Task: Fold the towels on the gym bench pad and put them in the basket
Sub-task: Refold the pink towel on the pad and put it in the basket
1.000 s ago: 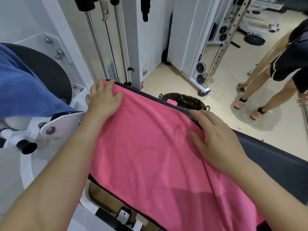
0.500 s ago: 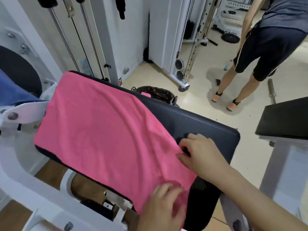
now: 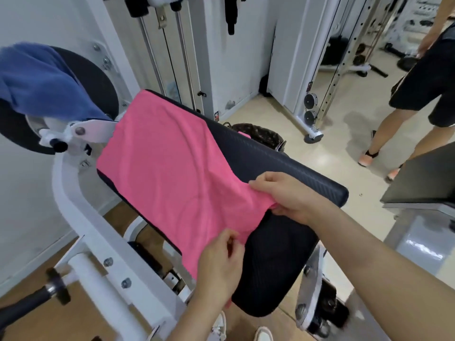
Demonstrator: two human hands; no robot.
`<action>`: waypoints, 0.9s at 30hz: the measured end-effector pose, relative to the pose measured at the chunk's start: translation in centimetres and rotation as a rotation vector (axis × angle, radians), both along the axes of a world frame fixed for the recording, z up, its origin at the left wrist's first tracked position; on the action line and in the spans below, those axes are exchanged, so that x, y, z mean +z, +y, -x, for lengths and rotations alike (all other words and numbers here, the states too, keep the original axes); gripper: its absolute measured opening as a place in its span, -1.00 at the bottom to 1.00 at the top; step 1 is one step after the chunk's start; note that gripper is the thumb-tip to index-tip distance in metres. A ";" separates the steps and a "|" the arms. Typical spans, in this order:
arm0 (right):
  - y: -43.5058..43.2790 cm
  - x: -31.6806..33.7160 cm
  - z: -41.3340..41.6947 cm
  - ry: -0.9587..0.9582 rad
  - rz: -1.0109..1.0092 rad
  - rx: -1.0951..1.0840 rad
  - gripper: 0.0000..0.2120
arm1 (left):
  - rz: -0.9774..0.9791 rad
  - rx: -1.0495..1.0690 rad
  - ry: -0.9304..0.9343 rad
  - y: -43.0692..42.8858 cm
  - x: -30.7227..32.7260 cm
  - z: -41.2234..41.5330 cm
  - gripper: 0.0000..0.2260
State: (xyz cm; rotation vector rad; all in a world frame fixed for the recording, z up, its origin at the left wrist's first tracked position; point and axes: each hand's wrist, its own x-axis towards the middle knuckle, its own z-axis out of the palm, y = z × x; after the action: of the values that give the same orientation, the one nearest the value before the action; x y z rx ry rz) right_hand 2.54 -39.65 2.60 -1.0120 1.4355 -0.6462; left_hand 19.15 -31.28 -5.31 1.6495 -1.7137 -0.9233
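Observation:
A pink towel point(image 3: 167, 173) lies spread over the black gym bench pad point(image 3: 275, 163). My right hand point(image 3: 285, 195) pinches the towel's near right corner and lifts it off the pad. My left hand point(image 3: 221, 262) grips the near left corner at the pad's front edge. A blue towel point(image 3: 41, 82) hangs over a round black pad at the upper left. The dark woven basket point(image 3: 261, 136) stands on the floor behind the bench, partly hidden by it, with something pink inside.
White machine frame point(image 3: 81, 217) and a black handle run along the left. Cable machine rails stand behind the bench. A person in dark shorts point(image 3: 423, 87) stands at the right. Another dark bench pad point(image 3: 423, 180) is at the right edge.
My hands left the towel's far end and came to its near end, where they grasped both near corners. The right corner has lifted off the pad. The view shifted back.

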 end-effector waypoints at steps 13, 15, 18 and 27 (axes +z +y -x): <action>-1.3 4.7 6.2 0.621 0.559 0.080 -0.92 | 0.251 -0.239 -0.124 4.1 -0.4 1.8 -0.61; -1.2 4.0 7.3 0.783 0.538 0.145 -0.84 | 0.198 -0.272 -0.171 4.6 -1.2 1.8 -0.49; -0.9 3.1 7.9 0.964 0.518 0.196 -0.75 | 0.146 -0.285 -0.233 5.4 -2.2 1.6 -0.34; 2.8 0.7 6.8 1.356 0.924 0.388 -0.65 | 0.140 -0.243 -0.242 7.1 -4.2 0.5 -0.54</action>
State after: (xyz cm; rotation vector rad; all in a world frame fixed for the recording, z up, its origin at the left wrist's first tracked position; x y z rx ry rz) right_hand -4.28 -36.86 3.35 -2.7179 1.9518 -0.2504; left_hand 18.63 -24.18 -9.52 1.5350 -2.1282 -0.7130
